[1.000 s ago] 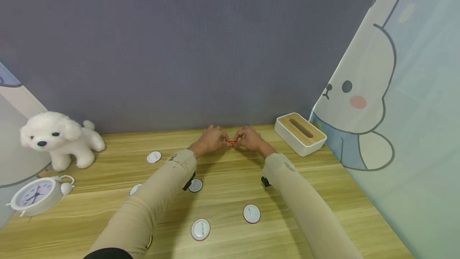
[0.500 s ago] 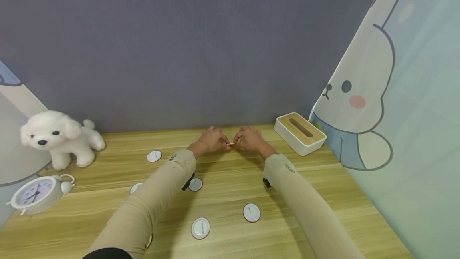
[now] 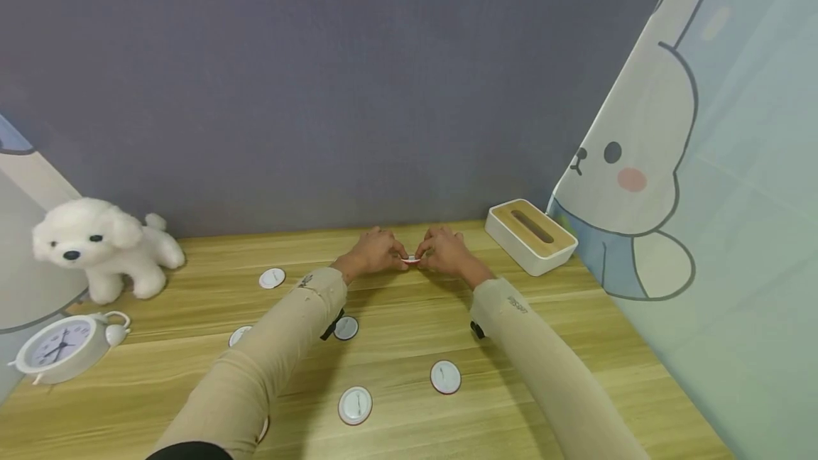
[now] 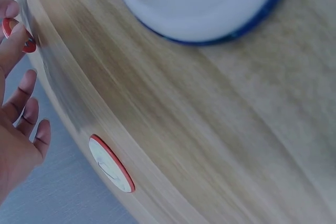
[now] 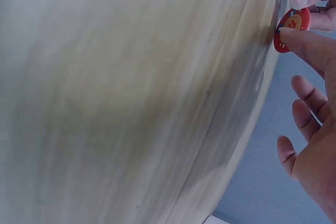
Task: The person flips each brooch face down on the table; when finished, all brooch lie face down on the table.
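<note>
Between both hands, near the table's back edge, is a round red pin badge (image 3: 411,260), its white back partly showing in the head view. My left hand (image 3: 377,250) pinches its left side, and my right hand (image 3: 444,252) pinches the right side. From the right wrist, the badge's red printed front (image 5: 283,44) faces the camera, tilted, with fingertips covering parts of it. A strip of the red badge (image 4: 30,45) also shows beyond the fingers in the left wrist view. The remaining fingers of each hand are spread loosely.
Several badges lie white back up, including badges at front centre (image 3: 355,405), front right (image 3: 445,377) and back left (image 3: 272,278). A tissue box (image 3: 532,236) stands at back right. A white toy dog (image 3: 108,247) and an alarm clock (image 3: 62,348) are at left.
The held badge has turned between the fingers: its red front showed first, then a thin edge, and now its white back. Both hands stay in nearly the same place.
</note>
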